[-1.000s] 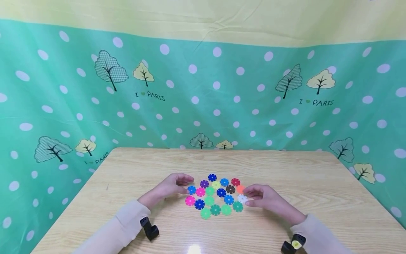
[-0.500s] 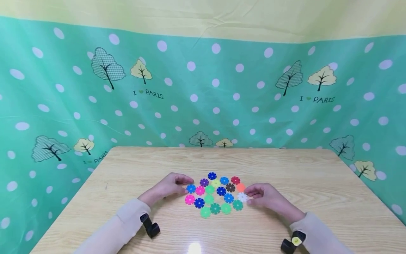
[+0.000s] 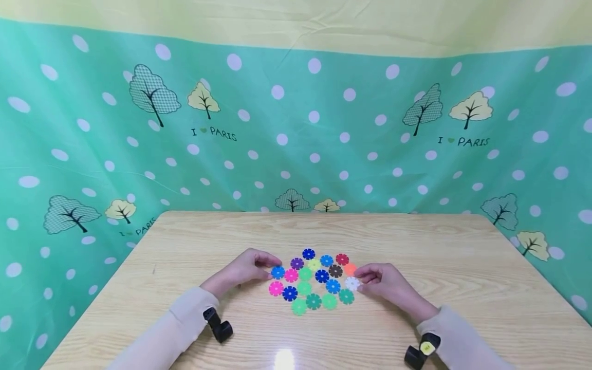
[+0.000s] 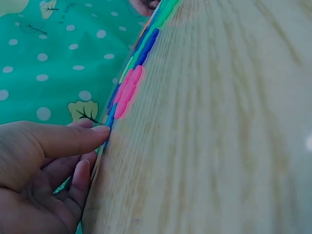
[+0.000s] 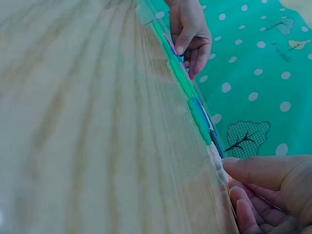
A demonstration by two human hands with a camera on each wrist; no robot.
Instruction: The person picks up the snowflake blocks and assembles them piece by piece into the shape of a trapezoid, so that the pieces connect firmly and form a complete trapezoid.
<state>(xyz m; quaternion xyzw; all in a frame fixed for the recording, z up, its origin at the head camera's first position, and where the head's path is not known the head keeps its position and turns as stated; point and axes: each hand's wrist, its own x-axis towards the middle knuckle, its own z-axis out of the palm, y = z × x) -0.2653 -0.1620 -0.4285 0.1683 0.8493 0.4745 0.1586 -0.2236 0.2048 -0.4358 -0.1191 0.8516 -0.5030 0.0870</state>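
Several thin notched plastic discs in many colours lie flat in a loose cluster mid-table, among them a dark blue disc (image 3: 321, 276) and a pink disc (image 3: 276, 289). At the cluster's left edge is my left hand (image 3: 252, 266), its thumb tip touching a light blue disc (image 3: 277, 272). Across from it, my right hand (image 3: 386, 282) has its thumb at a white disc (image 3: 352, 283) and its fingertips by an orange disc (image 3: 350, 270). Both hands have relaxed, slightly bent fingers. In the right wrist view the thumb (image 5: 231, 163) meets the white disc's edge; the fingers' undersides are partly hidden.
The discs lie on a wood-grain table (image 3: 231, 329). Behind it hangs a green curtain (image 3: 259, 123) with dots and printed trees. Black wrist cameras sit on the left sleeve (image 3: 185, 318) and the right sleeve (image 3: 453, 334).
The right hand has shifted slightly left, its thumb closer to the white disc. The left hand keeps its place by the light blue disc. The head view has tilted a little.
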